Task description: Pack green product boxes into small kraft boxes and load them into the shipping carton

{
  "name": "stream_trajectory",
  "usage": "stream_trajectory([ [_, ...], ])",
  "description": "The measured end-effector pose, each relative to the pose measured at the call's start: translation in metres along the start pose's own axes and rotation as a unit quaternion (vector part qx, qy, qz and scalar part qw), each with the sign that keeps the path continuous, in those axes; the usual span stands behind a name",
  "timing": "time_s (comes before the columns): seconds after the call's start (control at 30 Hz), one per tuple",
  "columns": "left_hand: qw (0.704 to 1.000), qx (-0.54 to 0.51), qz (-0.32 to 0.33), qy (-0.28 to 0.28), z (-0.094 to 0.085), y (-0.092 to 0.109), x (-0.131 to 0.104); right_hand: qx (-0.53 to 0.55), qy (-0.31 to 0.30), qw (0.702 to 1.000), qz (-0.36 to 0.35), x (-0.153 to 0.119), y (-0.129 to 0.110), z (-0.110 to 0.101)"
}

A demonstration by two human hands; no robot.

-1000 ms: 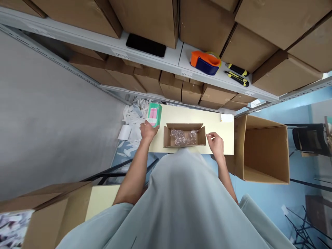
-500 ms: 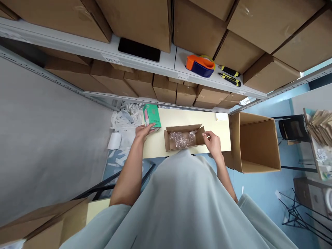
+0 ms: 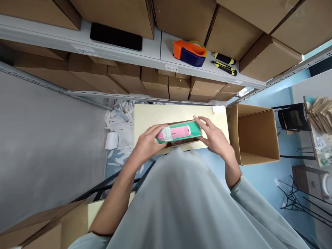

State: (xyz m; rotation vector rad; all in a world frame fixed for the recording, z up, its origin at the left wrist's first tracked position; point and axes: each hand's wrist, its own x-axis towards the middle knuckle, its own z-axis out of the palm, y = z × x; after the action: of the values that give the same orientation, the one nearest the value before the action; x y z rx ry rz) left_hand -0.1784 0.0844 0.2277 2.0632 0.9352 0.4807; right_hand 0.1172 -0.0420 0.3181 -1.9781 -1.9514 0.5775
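Note:
A green box with a pink bottle-like picture is held lengthwise between my two hands. My left hand grips its left end, thumb below and fingers on top. At its right end, the fingers and thumb of my right hand close around the corner. Beneath it is the open cardboard box, mostly covered; only its back and front edges show. Whether the green box touches the cardboard, I cannot tell. The bubble wrap inside is nearly all hidden.
The pale yellow table carries a small white card. A large open carton stands at the right. The shelf ahead holds a black phone, an orange-and-blue tape dispenser, cutters and several cartons. White scraps lie at left.
The green box has moved from the table's left side to above the cardboard box and turned lengthwise. My right hand has left the cardboard flap and taken the green box's right end.

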Motion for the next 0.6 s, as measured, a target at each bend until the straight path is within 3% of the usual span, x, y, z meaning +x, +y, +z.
stream_trajectory([
  [0.1,0.997,0.056,0.002,-0.059,0.022,-0.006,0.002,-0.026,-0.083,0.996,0.002,0.002,0.026,0.023],
  [0.27,0.979,0.153,-0.042,-0.128,0.054,-0.024,0.009,-0.047,-0.154,0.986,0.03,0.02,0.059,0.079],
  [0.43,0.948,0.241,-0.095,-0.183,0.077,-0.034,0.015,-0.129,-0.176,0.976,0.005,0.033,0.074,0.112],
  [0.6,0.931,0.28,-0.092,-0.215,0.094,-0.044,0.019,-0.166,-0.189,0.968,-0.023,0.037,0.084,0.132],
])
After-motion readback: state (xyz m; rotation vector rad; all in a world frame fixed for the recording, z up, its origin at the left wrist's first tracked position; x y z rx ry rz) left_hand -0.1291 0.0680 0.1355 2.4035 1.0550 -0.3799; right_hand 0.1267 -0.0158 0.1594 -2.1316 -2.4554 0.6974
